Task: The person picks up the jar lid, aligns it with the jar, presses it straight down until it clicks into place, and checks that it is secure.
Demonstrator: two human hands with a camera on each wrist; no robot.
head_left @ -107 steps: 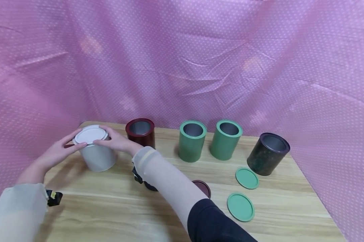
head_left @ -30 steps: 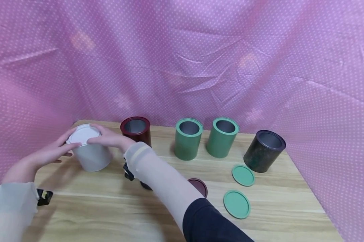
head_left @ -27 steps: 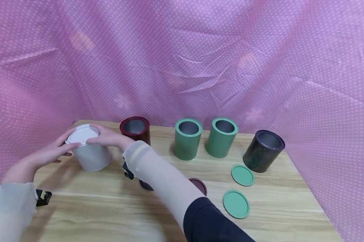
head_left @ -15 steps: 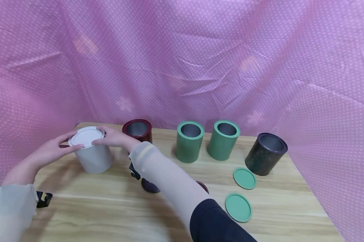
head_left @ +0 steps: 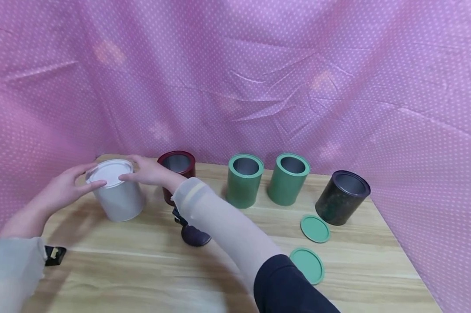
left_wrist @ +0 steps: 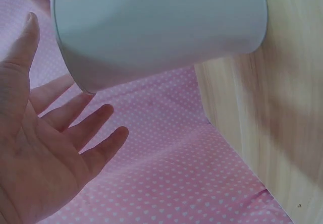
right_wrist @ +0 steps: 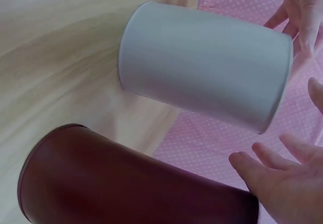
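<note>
A white can (head_left: pixel 119 200) stands upright at the left of the table, its white lid (head_left: pixel 111 172) lying level on top. My left hand (head_left: pixel 65 187) is at the left of the rim, fingers spread; in the left wrist view, its fingertips (left_wrist: pixel 119 134) extend past the can's top edge, and whether any touch it is hard to tell. On the other side, my right hand (head_left: pixel 151 173) has loosely extended fingers, apart from the can in the right wrist view. Beside that hand stands a dark red open can (right_wrist: pixel 121 183), partly hidden by the hand in the head view.
Two green open cans (head_left: pixel 244 187) (head_left: pixel 288 184) and a black open can (head_left: pixel 341 200) stand farther right. Two green lids (head_left: pixel 315 228) (head_left: pixel 308 265) lie in front. A dark lid (head_left: pixel 195 236) is partly under my right forearm. Pink dotted cloth (head_left: pixel 235 78) surrounds the table.
Both hands were around the lid's rim; they have now eased outward from it. My right forearm shifted right, hiding the dark red lid and baring more of the dark one.
</note>
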